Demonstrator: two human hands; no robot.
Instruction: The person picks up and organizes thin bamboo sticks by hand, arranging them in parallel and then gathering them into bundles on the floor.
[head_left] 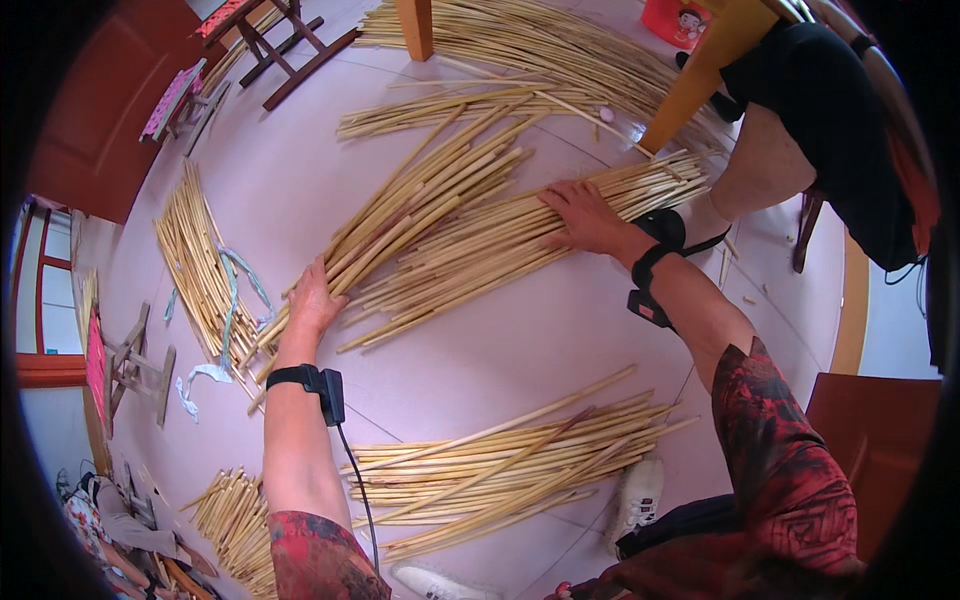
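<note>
Long pale-yellow dried stalks lie in bundles on the floor. My left hand (315,302) is closed round the near-left part of one slanting bundle of stalks (430,200), whose other end fans out to the upper right. My right hand (588,215) lies palm down with fingers stretched out across the top of a second, wider pile of stalks (480,255). That pile runs from the middle of the floor toward a person's foot at the right, and its left part touches or lies close beside the bundle in my left hand.
More stalks (500,465) lie near my shoes. Another stack (200,265), with a pale-blue cloth strip (232,300), is at the left. A large heap (540,45) spreads at the back. Low stools (285,50) stand around. Another person's leg (765,160) is at the right, by an orange-brown wooden leg (690,85).
</note>
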